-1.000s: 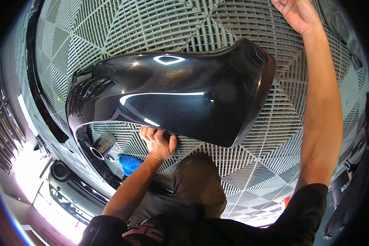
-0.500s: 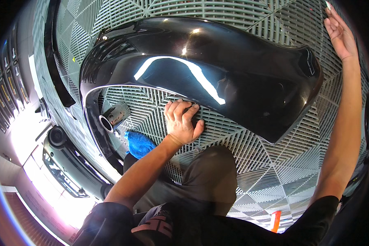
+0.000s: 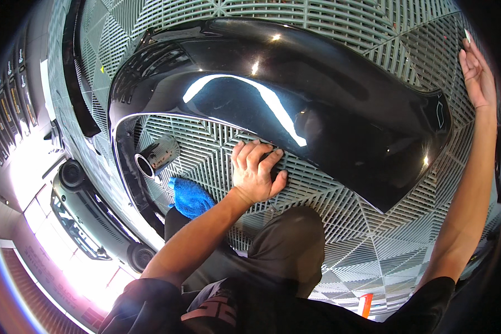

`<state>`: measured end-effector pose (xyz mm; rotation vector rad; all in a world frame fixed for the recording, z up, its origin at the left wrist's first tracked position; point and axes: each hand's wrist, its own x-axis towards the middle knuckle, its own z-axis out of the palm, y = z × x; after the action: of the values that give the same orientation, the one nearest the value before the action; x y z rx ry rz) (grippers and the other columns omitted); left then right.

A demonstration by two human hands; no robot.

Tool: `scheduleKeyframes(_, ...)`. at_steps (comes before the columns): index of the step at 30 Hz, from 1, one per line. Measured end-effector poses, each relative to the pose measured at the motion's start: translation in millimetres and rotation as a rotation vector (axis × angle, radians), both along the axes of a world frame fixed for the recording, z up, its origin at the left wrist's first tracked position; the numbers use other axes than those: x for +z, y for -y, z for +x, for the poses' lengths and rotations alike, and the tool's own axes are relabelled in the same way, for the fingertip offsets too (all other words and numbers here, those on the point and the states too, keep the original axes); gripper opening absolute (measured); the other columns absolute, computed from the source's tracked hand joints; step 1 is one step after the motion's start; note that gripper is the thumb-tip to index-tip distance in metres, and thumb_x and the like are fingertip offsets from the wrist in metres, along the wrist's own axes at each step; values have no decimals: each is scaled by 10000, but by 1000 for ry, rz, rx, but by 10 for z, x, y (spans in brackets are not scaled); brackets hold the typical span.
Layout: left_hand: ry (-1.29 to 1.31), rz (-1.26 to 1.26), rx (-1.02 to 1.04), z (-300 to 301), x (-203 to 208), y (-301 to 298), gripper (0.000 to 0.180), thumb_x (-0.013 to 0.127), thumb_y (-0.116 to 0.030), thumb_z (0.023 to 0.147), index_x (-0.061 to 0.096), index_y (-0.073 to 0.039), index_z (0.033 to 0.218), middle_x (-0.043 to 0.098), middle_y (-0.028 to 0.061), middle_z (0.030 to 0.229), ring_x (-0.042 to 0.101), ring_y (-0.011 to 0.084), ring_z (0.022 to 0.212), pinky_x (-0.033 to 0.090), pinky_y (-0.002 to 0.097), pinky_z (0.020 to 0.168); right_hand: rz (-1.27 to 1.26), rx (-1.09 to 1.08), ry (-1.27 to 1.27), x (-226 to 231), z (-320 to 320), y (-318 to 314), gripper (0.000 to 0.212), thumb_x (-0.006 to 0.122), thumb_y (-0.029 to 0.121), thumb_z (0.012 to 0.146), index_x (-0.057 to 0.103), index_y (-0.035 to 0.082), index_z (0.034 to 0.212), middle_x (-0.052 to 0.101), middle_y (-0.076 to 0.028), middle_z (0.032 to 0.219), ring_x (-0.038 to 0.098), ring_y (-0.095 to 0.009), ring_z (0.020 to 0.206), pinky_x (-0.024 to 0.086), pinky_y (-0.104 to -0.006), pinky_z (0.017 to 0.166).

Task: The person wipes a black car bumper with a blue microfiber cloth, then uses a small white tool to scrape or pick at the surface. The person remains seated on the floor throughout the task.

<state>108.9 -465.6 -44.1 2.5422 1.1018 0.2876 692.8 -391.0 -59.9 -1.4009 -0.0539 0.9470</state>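
Note:
A glossy black curved car body panel [image 3: 339, 106] lies on the floor in front of me, its inner arch toward me. My left hand [image 3: 257, 170] is at the panel's near edge, fingers curled, with something dark partly showing between them that I cannot make out. Out past the panel's right end reaches my right hand [image 3: 479, 80], arm stretched. Its fingers are drawn together, and a small white thing [image 3: 467, 36] shows at the fingertips. Inside the arch lies a shiny metal cylinder [image 3: 162, 153] with a dark opening, and nearer me a crumpled blue cloth [image 3: 190, 197].
Grey slatted floor tiles [image 3: 345, 245] surround the panel. My bent knee [image 3: 289, 245] is close to its near side. A long black strip [image 3: 82, 106] lies at the far left, with a parked car [image 3: 89, 217] beyond. An orange-red object [image 3: 365, 305] stands behind my right side.
The view has shifted a little, so the panel's right end and both hands sit lower and farther right. Against the panel, the hands have hardly moved.

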Motion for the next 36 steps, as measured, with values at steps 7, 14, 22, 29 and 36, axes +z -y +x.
scheduleKeyframes(7,-12,13,-1,0,5,11,477,677,-395,777,564,-165,1180,501,73,1171,448,303,1156,273,542,1076,234,385,-187,-216,506,215,341,574,36,983,555,-109,1291,639,-90,1058,569,-68,822,479,-320,1101)
scheduleKeyframes(14,-90,33,-60,-83,-33,49,459,677,-401,791,533,-115,1120,466,144,1143,434,347,1099,313,567,1017,182,338,-171,-121,342,193,400,526,38,1008,481,-110,1376,584,-27,964,454,-43,689,454,-302,1126)
scheduleKeyframes(22,-175,-33,-92,-207,-107,133,512,695,-416,760,525,-109,1132,466,163,1173,421,371,1114,310,585,991,259,390,-252,-125,403,256,419,534,54,1005,471,-98,1391,599,-45,1022,440,-41,669,420,-337,1164)
scheduleKeyframes(29,-249,-111,-96,-386,-135,202,640,700,-413,728,515,-79,1242,419,225,1340,396,435,1181,305,602,965,44,95,-84,252,-404,-34,500,608,92,967,459,-43,1425,614,-74,1108,470,-35,670,440,-371,1136)
scheduleKeyframes(36,-277,-207,-163,-783,-434,424,910,671,-516,780,307,-62,1479,247,280,1509,223,500,1352,190,653,1052,127,217,-117,73,-26,165,511,614,86,958,456,-37,1427,610,-42,1086,455,-32,638,444,-369,1122)
